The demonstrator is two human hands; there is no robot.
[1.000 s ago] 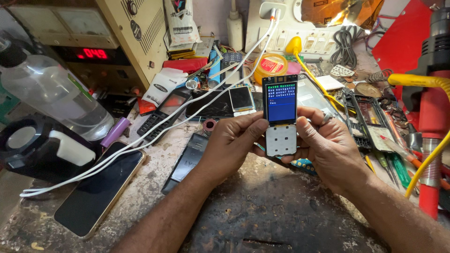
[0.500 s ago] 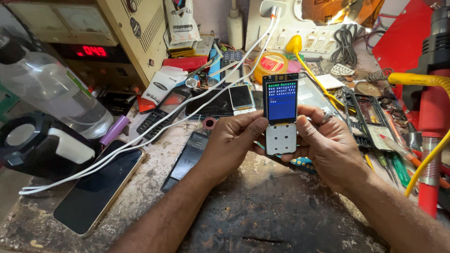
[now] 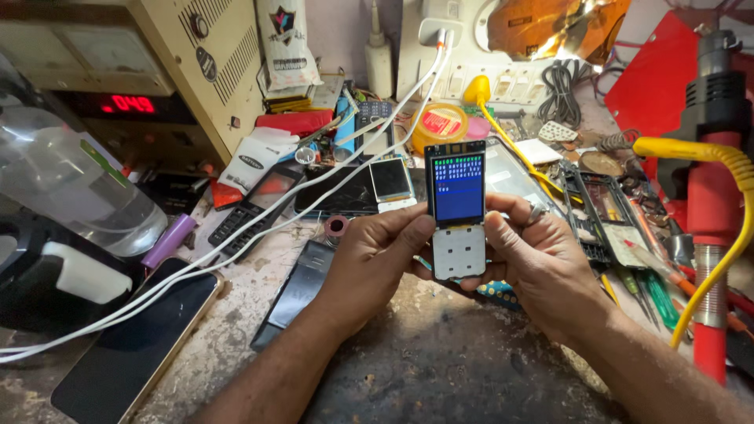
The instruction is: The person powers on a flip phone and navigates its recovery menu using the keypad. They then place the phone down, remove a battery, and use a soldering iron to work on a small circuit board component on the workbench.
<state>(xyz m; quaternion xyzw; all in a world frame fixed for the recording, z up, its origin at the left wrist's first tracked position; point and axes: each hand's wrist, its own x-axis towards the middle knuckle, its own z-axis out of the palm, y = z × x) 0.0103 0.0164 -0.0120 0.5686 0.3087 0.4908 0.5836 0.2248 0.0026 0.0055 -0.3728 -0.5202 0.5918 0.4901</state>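
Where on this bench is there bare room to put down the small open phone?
One bare patch: the worn dark bench top in front, between the forearms, below the left hand and right hand holding the phone board. Left, a smartphone and white cables lie; behind and right, parts and screwdrivers crowd it.

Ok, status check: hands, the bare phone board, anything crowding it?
Left hand and right hand grip the stripped phone board by its edges, upright, blue screen lit. White cables run behind the left hand, not touching. Nothing covers the board.

phone repair workshop | power supply | hot-air gun | screwdrivers
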